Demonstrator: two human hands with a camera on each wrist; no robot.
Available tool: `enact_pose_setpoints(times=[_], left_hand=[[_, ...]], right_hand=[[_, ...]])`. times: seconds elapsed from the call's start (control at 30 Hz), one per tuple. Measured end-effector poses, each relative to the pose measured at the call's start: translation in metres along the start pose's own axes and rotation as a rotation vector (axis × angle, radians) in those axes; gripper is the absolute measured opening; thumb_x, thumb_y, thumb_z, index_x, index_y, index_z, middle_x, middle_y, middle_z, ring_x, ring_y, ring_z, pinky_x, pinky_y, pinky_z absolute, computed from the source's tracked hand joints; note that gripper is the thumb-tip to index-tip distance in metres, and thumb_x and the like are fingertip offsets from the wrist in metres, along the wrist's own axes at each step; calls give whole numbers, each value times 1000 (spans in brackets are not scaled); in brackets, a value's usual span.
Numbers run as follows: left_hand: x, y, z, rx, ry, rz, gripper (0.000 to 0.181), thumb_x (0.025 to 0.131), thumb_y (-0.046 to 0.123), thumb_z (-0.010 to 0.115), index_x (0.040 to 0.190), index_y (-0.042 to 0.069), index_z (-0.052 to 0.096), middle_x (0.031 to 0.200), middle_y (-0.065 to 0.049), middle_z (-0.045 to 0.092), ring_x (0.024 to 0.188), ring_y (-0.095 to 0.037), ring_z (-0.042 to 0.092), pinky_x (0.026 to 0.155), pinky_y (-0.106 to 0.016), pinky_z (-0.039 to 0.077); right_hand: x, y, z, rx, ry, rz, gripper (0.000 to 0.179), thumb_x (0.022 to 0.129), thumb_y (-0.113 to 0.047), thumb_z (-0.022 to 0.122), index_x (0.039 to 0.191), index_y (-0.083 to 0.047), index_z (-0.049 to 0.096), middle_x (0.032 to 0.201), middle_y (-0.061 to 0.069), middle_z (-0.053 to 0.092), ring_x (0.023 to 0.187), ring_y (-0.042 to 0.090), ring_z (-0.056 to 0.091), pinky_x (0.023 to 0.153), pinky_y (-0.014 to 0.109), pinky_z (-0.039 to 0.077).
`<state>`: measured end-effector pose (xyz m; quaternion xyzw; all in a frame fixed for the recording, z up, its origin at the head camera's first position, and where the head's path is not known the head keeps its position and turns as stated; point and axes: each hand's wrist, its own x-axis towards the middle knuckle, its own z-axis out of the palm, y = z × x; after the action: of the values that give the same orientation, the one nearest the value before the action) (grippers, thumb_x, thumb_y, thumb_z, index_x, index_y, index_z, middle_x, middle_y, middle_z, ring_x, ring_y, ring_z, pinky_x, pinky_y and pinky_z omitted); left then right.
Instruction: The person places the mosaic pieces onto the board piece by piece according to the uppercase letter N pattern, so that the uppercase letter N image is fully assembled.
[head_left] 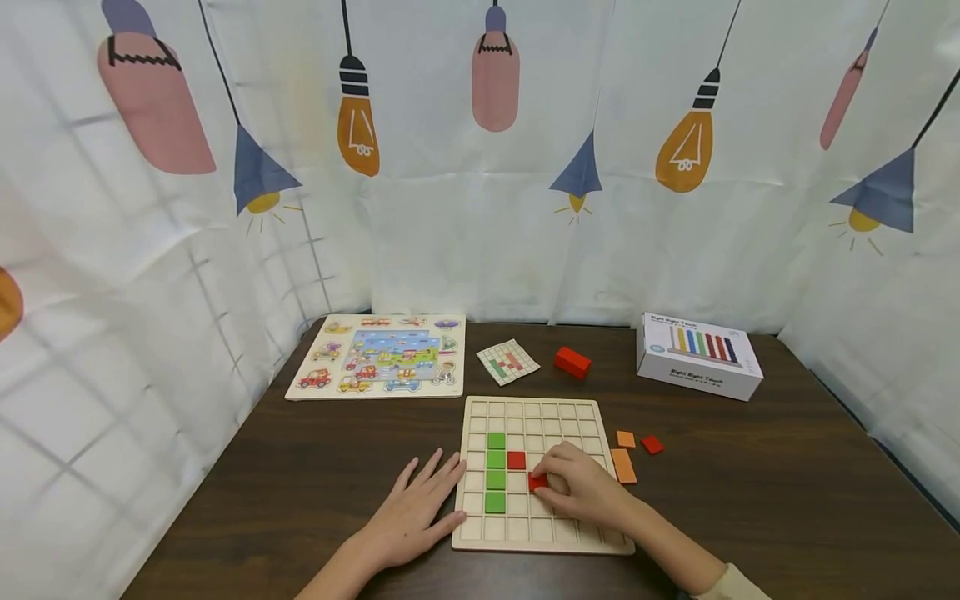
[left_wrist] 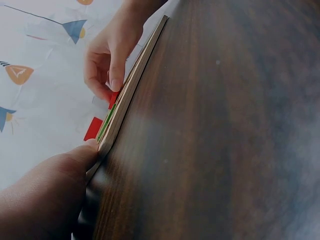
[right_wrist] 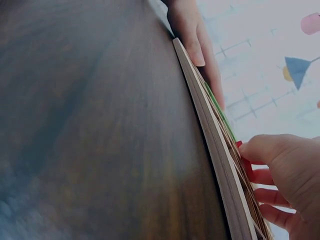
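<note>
A right hand [head_left: 581, 485] pinches a red tile [head_left: 537, 482] between thumb and fingers on a gridded board [head_left: 533, 409], right of four green tiles [head_left: 496, 480]; the left hand [head_left: 411, 514], fingers spread, touches the board's left edge.

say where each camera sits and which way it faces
Head: on the head, facing forward and down at the grid board; left hand, right hand and forearms show.
Left wrist: on that wrist, looking low over the table to the board's edge; left hand close, right hand beyond.
Right wrist: on that wrist, looking low from the other side; right hand close, left hand beyond.
Both wrist views share the edge-on board and the red tile the right hand pinches.
</note>
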<state>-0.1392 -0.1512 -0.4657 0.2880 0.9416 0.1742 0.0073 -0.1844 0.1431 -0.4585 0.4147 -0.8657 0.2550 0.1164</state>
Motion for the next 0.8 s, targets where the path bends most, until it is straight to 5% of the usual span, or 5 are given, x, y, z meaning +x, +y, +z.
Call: enact_pose_setpoints(times=[0.8], left_hand=[[0,1,-1,15,-5,-8,67,94,56,32,146,14,25,149,-2,24,138,-27,13,105,-55,6]], right_hand=[[-1,2,2,0,4,21,11,80,-24,72,89,-22,65,95,-13,53,90,4,48,77,25,46]])
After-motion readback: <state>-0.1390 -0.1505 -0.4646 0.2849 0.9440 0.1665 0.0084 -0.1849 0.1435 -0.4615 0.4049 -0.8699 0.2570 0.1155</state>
